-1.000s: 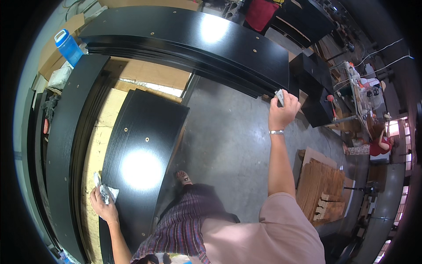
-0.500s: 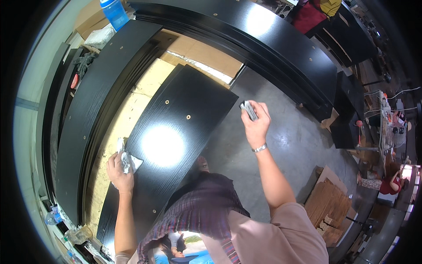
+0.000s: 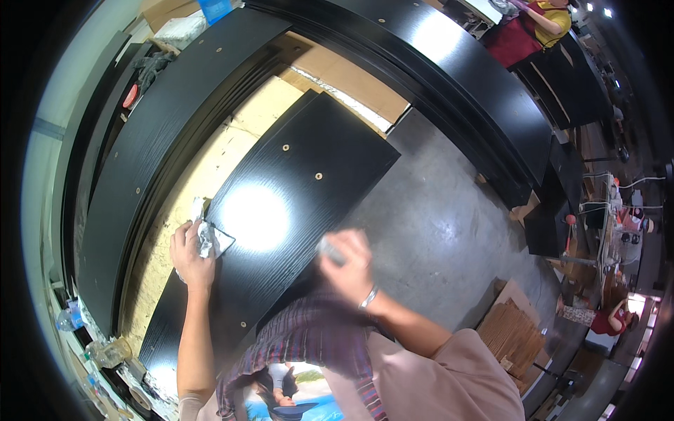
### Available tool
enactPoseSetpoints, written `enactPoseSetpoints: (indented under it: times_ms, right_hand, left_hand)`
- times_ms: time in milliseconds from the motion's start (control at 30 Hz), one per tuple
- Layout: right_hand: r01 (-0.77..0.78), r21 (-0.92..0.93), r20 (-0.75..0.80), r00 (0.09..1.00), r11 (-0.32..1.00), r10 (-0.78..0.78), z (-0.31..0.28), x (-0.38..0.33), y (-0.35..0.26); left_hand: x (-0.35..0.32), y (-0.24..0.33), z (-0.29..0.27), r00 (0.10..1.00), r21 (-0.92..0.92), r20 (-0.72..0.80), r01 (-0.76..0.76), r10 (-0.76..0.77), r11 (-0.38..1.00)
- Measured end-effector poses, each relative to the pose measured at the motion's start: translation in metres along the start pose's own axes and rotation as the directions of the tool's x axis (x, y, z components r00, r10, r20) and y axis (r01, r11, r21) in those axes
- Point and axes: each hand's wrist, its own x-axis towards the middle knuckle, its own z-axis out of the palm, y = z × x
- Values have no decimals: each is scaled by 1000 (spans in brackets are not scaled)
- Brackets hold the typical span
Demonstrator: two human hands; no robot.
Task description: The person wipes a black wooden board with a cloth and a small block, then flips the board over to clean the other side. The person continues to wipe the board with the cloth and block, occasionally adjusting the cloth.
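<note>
A long black wood-grain board (image 3: 281,203) with a few small brass-coloured round inserts lies in front of me. My left hand (image 3: 191,256) rests at its left edge, fingers closed on a crumpled white-and-grey cloth (image 3: 205,238), though it could be a soft plastic wrapper. Over the board's right edge, my right hand (image 3: 349,265) is smeared by motion. Its fingers close around a small grey block (image 3: 330,250), whose exact kind I cannot make out.
Stacked black boards (image 3: 161,133) stand left, and more boards (image 3: 449,77) run across the back. Pale yellow sheeting (image 3: 210,161) lies under the front board. Flattened cardboard (image 3: 511,337) sits on the floor at right. A person in yellow and red (image 3: 530,38) works at the far right.
My right hand has swept left and toward me with the small grey block, from over the floor to the board's edge. My left hand stays on the cloth. The view has shifted slightly.
</note>
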Motion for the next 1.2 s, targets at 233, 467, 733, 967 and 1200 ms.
enactPoseSetpoints:
  times_ms: [233, 467, 733, 967, 1200]
  right_hand:
    - [-6, 72, -93, 996, 997, 13, -7, 22, 4]
    - [-46, -165, -134, 991, 985, 24, -3, 20, 7]
    - [248, 11, 70, 966, 969, -248, 61, -87, -71]
    - [-13, -128, -231, 973, 992, -18, 92, -96, -73]
    - [160, 34, 156, 974, 987, -163, 207, -301, -212]
  left_hand:
    - [-2, -8, 3, 999, -13, -31, -31, 30, 999]
    - [-6, -16, -8, 1000, -125, -14, -24, 23, 992]
    - [-129, -192, -98, 991, -191, 15, 134, -133, 972]
    - [-224, -282, -157, 989, 3, -136, 55, -54, 998]
    - [-228, -287, -154, 986, -2, -141, 93, -92, 996]
